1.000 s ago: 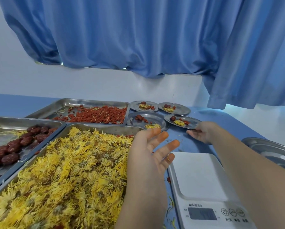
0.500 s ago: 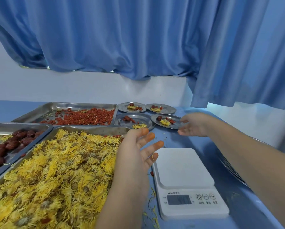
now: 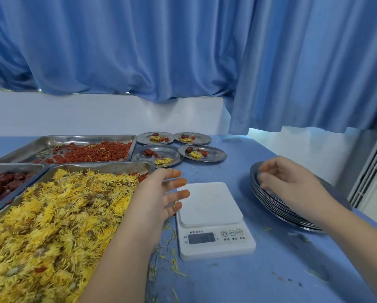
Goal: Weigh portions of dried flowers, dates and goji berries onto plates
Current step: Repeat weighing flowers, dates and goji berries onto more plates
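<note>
A white digital scale stands on the blue table with nothing on its platform. My left hand hovers open, fingers spread, between the scale and the tray of yellow dried flowers. My right hand lies on a stack of steel plates at the right, with fingers and thumb curled at the top plate's left rim. Behind the flowers sit a tray of goji berries and a tray of dates. Several small plates, such as the nearest right one, hold flowers, dates and berries.
Loose petals litter the blue table in front of the scale. A blue curtain hangs over the white wall behind the table. The table's right edge runs just past the plate stack.
My right hand left the filled plate at the back and swung right onto the plate stack. The view turned right. My left hand stayed open beside the scale.
</note>
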Available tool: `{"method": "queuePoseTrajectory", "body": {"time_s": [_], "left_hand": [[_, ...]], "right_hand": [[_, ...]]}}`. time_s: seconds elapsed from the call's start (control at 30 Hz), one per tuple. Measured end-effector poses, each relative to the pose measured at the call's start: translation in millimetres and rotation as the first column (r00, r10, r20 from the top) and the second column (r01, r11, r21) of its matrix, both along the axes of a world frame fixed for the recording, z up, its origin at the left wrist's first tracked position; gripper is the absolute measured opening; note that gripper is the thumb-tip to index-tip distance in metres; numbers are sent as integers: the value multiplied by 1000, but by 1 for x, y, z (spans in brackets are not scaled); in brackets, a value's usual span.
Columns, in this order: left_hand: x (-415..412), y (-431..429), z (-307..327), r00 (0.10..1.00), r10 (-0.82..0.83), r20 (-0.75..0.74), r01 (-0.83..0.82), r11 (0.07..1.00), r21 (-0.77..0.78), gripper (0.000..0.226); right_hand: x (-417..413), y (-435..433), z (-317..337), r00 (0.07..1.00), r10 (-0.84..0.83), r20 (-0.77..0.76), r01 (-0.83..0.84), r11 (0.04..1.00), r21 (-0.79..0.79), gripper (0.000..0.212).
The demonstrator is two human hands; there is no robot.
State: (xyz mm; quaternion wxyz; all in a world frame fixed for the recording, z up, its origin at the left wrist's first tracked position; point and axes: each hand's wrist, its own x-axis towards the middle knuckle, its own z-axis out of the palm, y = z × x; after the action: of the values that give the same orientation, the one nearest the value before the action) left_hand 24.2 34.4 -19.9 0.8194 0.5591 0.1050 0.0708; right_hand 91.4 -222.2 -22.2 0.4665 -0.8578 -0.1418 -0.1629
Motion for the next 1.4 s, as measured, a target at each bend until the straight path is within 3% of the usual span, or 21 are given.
{"method": "queuePoseTrajectory", "body": {"time_s": [0.1, 0.23, 0.43, 0.93, 1.17, 1.4], "left_hand": [[0, -1, -2, 1000, -18, 1, 18, 999, 45, 16], [0, -3, -4, 1000, -24, -5, 24, 995, 92, 18], [1, -4, -6, 1000, -19, -4, 19, 988, 153, 17], [2, -2, -10, 1000, -12, -3, 13, 986, 168, 17], [2, -2, -11, 1000, -18, 1, 17, 984, 175, 17], [3, -2, -11, 1000, -6, -2, 6, 983, 183, 18]], "right_hand": [[-10, -22, -14, 985, -77, 154, 112, 966, -233, 11], [-13, -38, -21, 989, -87, 123, 134, 875, -466, 6], [-16, -40, -21, 984, -156, 92, 180, 818, -546, 10], [-22, -34, -18, 969, -237, 67, 241, 861, -448, 28], [-28, -37, -10, 956, -211, 204, 284, 845, -453, 5], [-29, -42, -5, 868, -224, 443, 427, 792, -436, 15]]}}
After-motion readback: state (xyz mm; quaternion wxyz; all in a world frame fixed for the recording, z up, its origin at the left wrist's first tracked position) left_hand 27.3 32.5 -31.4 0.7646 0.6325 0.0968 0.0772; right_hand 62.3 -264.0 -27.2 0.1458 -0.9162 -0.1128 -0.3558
